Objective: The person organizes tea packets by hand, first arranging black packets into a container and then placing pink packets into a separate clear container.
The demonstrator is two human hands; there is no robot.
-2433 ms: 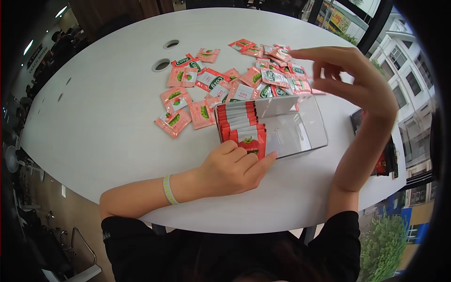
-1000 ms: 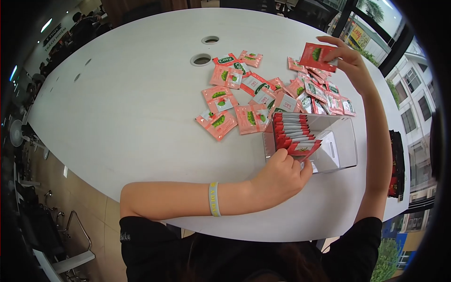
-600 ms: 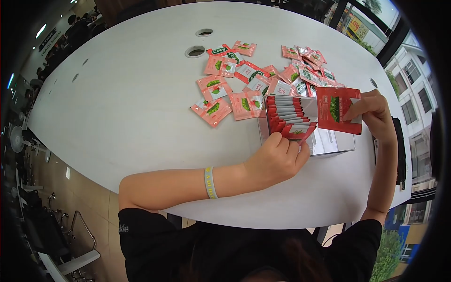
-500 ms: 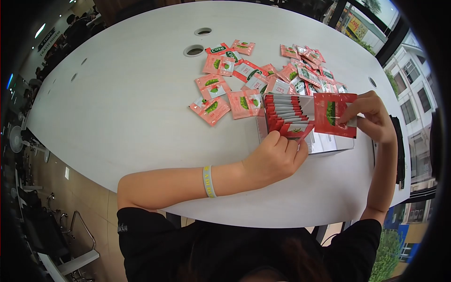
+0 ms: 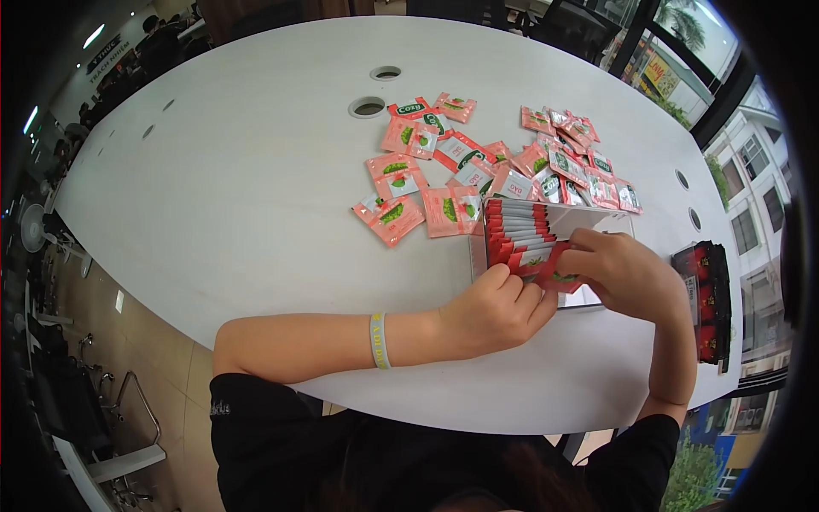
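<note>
Head view, hands: left hand (image 5: 499, 309) curls against the front of the packet row (image 5: 522, 237), bracing it; right hand (image 5: 623, 275) pinches a red packet (image 5: 559, 275) at that front.
Progress: clear box (image 5: 597, 224) looks roughly half filled; many loose packets (image 5: 478, 166) lie on the white table (image 5: 213, 188) beyond it.
Writing: "Cozy" reads on several sachets; wristband (image 5: 378, 340) lettering is illegible.
Right edge: dark tray (image 5: 708, 299) of red items.

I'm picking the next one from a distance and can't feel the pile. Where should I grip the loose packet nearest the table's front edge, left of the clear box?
Probably by its near-left corner, coming from the open tabletop on the left. That packet lies flat at the pile's outer edge, with bare table on its left and front, while its right side nears other packets.
</note>
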